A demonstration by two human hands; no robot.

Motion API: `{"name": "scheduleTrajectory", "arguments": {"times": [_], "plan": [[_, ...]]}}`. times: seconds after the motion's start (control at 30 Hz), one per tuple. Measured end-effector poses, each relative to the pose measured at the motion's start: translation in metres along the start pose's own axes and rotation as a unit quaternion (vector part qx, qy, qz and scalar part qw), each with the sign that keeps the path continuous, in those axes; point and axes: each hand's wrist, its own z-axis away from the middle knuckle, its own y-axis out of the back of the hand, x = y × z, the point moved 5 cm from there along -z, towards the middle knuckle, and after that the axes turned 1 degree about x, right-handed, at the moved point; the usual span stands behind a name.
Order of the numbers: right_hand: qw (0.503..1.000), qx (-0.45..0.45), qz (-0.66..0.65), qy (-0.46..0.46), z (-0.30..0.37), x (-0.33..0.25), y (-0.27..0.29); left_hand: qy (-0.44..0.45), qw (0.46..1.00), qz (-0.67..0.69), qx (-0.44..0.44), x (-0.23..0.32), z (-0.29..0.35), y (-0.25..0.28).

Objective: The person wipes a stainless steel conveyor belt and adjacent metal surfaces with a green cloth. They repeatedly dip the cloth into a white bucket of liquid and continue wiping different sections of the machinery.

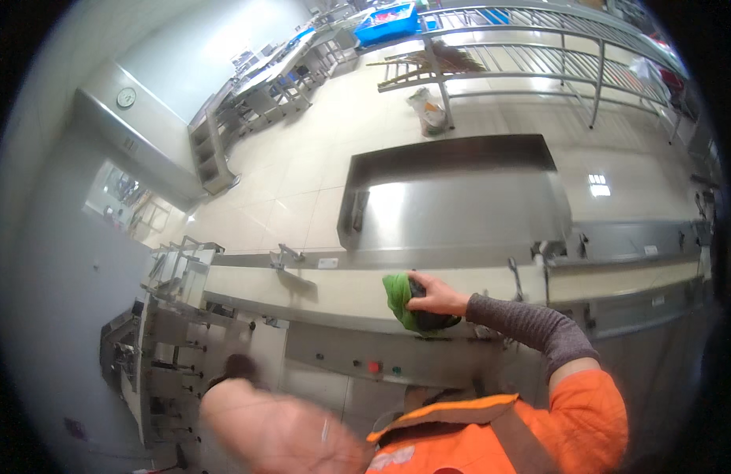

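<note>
On the conveyor (334,288), right hand (436,300) seemingly grips green cloth (397,294)

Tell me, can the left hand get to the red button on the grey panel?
Probably yes. The left hand, blurred and open, hangs low in front of the panel, and nothing shows between it and the red button. The right hand is busy up on the belt, pressing a green cloth.
</note>
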Motion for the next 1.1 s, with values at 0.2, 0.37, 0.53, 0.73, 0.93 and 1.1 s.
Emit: {"name": "scheduleTrajectory", "arguments": {"times": [0.2, 0.37, 0.53, 0.73, 0.93, 1.1], "plan": [[0.877, -0.029, 0.469, 0.101, -0.083, 0.127, -0.035, 0.554, 0.752, -0.089, 0.347, -0.351, 0.233, -0.087], [0.830, -0.057, 0.545, 0.106, -0.129, 0.191, -0.099, 0.714, 0.534, -0.020, 0.452, -0.475, 0.347, -0.223], [0.845, -0.005, 0.524, 0.103, -0.227, 0.206, -0.147, 0.675, 0.243, -0.045, 0.695, -0.533, 0.363, -0.272], [0.815, 0.038, 0.560, 0.144, -0.335, 0.232, -0.226, 0.729, 0.034, -0.223, 0.647, -0.557, 0.320, -0.262], [0.830, -0.009, 0.529, 0.177, -0.367, 0.216, -0.244, 0.759, 0.051, -0.197, 0.619, -0.545, 0.320, -0.252], [0.785, -0.166, 0.540, 0.254, -0.271, 0.203, -0.151, 0.745, 0.065, -0.223, 0.626, -0.550, 0.316, -0.239]]}}
